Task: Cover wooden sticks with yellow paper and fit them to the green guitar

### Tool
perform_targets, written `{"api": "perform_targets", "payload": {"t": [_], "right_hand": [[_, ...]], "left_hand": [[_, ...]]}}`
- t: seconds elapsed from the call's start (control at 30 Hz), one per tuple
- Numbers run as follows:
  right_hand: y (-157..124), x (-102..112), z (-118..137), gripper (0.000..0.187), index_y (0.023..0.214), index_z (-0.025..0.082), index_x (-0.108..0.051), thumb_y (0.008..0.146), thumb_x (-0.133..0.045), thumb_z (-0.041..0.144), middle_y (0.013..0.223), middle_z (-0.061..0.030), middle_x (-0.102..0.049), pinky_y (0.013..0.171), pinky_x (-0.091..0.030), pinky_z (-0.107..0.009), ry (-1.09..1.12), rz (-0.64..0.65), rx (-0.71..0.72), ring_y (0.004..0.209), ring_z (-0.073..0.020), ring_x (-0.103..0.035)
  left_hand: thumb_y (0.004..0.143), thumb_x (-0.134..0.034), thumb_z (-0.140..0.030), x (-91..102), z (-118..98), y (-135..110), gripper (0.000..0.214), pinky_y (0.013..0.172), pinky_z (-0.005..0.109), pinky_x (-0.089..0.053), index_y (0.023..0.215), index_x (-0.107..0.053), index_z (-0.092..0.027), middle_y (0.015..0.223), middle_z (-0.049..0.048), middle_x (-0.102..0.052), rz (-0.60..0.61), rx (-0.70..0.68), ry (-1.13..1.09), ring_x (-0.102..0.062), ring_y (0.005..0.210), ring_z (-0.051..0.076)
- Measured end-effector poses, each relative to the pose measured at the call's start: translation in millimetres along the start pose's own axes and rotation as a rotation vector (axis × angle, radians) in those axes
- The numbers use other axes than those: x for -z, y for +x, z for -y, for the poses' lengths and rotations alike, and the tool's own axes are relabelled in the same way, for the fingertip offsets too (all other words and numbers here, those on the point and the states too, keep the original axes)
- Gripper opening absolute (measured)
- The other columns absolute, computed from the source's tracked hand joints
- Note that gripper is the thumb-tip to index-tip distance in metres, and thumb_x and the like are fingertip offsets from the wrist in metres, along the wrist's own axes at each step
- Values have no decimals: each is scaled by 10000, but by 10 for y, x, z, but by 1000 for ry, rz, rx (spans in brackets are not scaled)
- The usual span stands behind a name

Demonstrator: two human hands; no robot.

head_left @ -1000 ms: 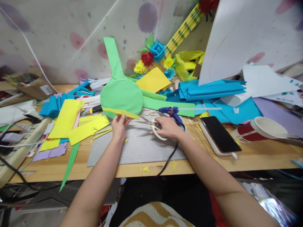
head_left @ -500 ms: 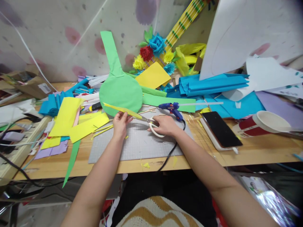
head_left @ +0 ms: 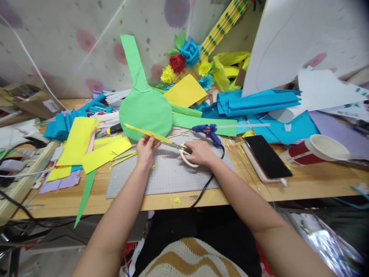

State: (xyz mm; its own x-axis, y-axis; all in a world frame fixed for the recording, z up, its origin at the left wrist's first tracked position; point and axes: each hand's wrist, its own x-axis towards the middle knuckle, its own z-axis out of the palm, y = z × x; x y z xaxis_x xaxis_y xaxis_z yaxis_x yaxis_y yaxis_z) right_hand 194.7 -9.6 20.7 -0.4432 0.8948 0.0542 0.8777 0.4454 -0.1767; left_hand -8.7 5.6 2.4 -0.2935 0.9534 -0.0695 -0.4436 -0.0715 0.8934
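Observation:
My left hand [head_left: 146, 151] pinches a long, narrow piece of yellow paper [head_left: 140, 129], which slants up to the left in front of a green round paper shape [head_left: 146, 109]. White-handled scissors [head_left: 188, 159] are gripped in my right hand [head_left: 199, 152]. Their blades point left and meet the right end of the yellow paper; the blade tips are hidden by it. Both hands are above a grey cutting mat [head_left: 170, 181]. Just behind my right hand lies a blue hot glue gun [head_left: 209, 131] with a clear glue stick in its back.
Yellow paper sheets [head_left: 106, 154] and a box cutter [head_left: 111, 130] lie left. A phone [head_left: 268, 156] and a paper cup [head_left: 314, 150] stand right. Blue crepe paper [head_left: 259, 103] and paper flowers [head_left: 190, 54] are behind. The glue gun's black cord [head_left: 205, 188] crosses the mat.
The whole view has shifted slightly. Both hands keep nearly the same place, still holding the yellow paper and the scissors, whose blades look much the same.

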Motion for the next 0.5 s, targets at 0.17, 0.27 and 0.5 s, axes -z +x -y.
{"api": "perform_targets", "payload": {"t": [0.17,0.27,0.5], "right_hand": [[-1,2,-2,445,758,190,-574,734,-424,608,754,-43,-643,523,-189,-258,3,18,-5,687,-165,-549],[-2,-4,-13,443,755,192,-574,738,-416,606,745,-40,-645,522,-185,-256,9,15,-2,678,-163,-548],[-1,-27,-38,454,736,196,-579,737,-404,615,717,-35,-646,514,-172,-254,-6,5,-6,658,-162,-549]], "left_hand": [[569,-722,-306,1,-6,-4,294,586,229,-514,747,-538,-162,751,2,-642,12,4,3,-623,599,104],[570,-723,-308,5,-10,-4,293,593,227,-514,748,-542,-163,755,5,-645,14,12,2,-625,605,105],[591,-712,-300,-1,-24,-15,274,605,237,-518,732,-527,-156,736,0,-637,17,18,5,-633,614,112]]}}
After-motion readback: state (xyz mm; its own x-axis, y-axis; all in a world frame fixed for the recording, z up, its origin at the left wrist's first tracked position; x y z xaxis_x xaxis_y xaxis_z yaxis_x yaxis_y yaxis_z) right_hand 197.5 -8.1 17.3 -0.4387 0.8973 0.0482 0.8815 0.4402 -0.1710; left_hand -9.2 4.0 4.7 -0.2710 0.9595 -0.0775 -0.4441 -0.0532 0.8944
